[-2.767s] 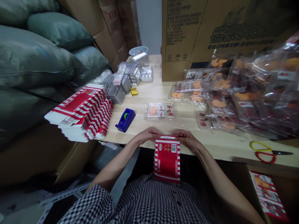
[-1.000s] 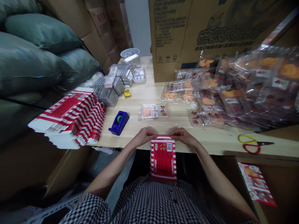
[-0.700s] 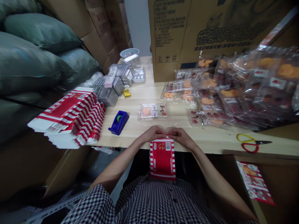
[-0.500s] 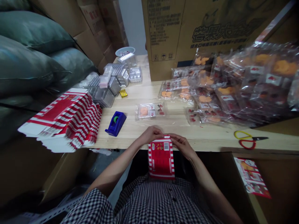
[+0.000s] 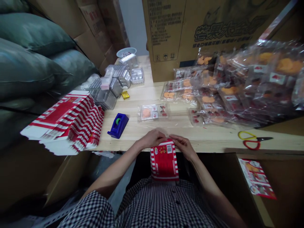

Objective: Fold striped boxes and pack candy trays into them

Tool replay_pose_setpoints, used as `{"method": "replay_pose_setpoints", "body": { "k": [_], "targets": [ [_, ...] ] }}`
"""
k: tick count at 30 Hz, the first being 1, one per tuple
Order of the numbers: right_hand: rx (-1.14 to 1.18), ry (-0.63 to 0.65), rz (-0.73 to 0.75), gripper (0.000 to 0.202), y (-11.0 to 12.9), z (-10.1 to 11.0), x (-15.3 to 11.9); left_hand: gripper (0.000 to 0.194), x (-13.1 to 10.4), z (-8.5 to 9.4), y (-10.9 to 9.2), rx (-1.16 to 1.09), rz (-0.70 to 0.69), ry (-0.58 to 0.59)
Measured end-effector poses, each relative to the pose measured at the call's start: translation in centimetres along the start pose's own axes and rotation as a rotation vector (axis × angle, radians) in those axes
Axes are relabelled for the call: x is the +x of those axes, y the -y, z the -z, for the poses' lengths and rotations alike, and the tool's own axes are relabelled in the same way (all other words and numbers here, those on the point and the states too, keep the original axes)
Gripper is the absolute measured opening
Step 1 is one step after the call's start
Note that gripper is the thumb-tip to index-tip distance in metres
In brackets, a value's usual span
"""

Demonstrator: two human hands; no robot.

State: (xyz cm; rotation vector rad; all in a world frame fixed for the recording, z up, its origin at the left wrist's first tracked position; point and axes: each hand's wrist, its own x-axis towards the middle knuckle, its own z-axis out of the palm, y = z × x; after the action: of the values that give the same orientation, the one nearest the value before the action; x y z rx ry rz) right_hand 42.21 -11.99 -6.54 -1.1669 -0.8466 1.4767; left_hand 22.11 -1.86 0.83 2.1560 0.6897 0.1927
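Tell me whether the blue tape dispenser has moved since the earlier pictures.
No. The blue tape dispenser sits in the same spot on the wooden table, just right of the striped stack; only the camera has shifted.

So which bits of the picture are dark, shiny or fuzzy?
In the head view, the lower left is very dim, below the sacks; glare streaks the clear packets; the big carton's small print looks too fuzzy to read.
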Motion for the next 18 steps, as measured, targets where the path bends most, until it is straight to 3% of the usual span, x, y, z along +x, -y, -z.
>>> {"method": "replay_pose_setpoints", "body": {
  "k": [4, 6, 9, 11, 14, 18],
  "targets": [
    [-0.024, 0.007, 0.003, 0.030, 0.6, 0.3, -0.4, 0.033, -2.2, -0.7, -0.6, -0.199, -0.077, 0.010],
    [-0.047, -0.003, 0.007, 0.030, 0.7, 0.4, -0.6, 0.033, -4.0, -1.8, -0.4, -0.280, -0.025, -0.137],
    [-0.097, -0.030, 0.019, 0.030, 0.6, 0.5, -0.7, 0.037, -6.5, -4.0, 0.2, -0.356, 0.161, -0.432],
    [-0.127, -0.027, 0.023, 0.029, 0.4, 0.4, -0.8, 0.038, -7.5, -5.3, 0.6, -0.405, 0.237, -0.539],
    [-0.169, -0.006, 0.037, 0.027, 0.2, 0.3, -0.9, 0.036, -8.1, -6.1, 1.0, -0.443, 0.232, -0.591],
    [-0.203, 0.008, 0.051, 0.025, 0.1, 0.2, -1.2, 0.034, -8.1, -5.8, 1.3, -0.475, 0.206, -0.575]
  ]
}}
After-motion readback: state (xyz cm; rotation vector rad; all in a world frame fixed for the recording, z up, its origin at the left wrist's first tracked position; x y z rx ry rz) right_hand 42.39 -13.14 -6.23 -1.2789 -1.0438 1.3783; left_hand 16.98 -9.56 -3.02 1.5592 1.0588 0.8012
